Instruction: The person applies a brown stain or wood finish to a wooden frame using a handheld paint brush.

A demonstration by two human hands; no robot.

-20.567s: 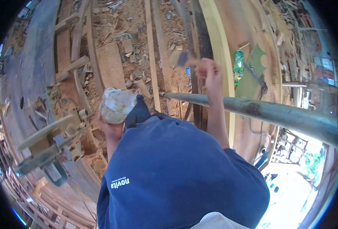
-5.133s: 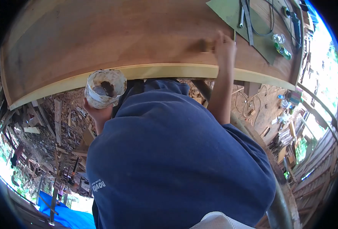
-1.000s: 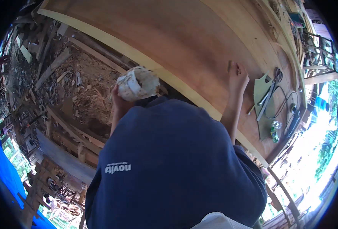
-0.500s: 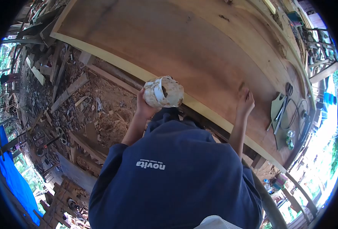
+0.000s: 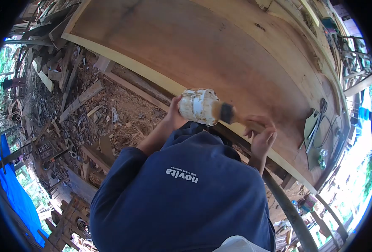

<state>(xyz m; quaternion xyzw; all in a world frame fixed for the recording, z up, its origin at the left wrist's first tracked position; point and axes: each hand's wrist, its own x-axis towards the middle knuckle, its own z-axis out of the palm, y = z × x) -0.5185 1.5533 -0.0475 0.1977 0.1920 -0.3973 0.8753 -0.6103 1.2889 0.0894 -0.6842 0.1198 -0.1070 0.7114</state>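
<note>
A white plastic tub [image 5: 197, 101], smeared with brown stains, is tilted on its side in my left hand [image 5: 175, 115], whose fingers wrap round its far left side. My right hand [image 5: 262, 132] grips the wooden handle of a paintbrush [image 5: 226, 113], blurred by motion. The brush's dark band faces left and its bristles are right at the tub's mouth. Both hands are over the near edge of a large brown wooden panel [image 5: 186, 50]. The tub's inside is hidden from view.
Toward the panel's right end lie scissors [image 5: 323, 105], a greenish flat piece [image 5: 311, 124], a looped cord [image 5: 326, 138] and a small clear bottle [image 5: 322, 161]. Scrap timber [image 5: 83, 98] and wood chips cover the ground at left. A blue tarp [image 5: 13, 189] hangs farther left.
My right hand has come left from over the panel, bringing the paintbrush to the tub's mouth. My left hand and the tub have shifted right, and the tub has turned.
</note>
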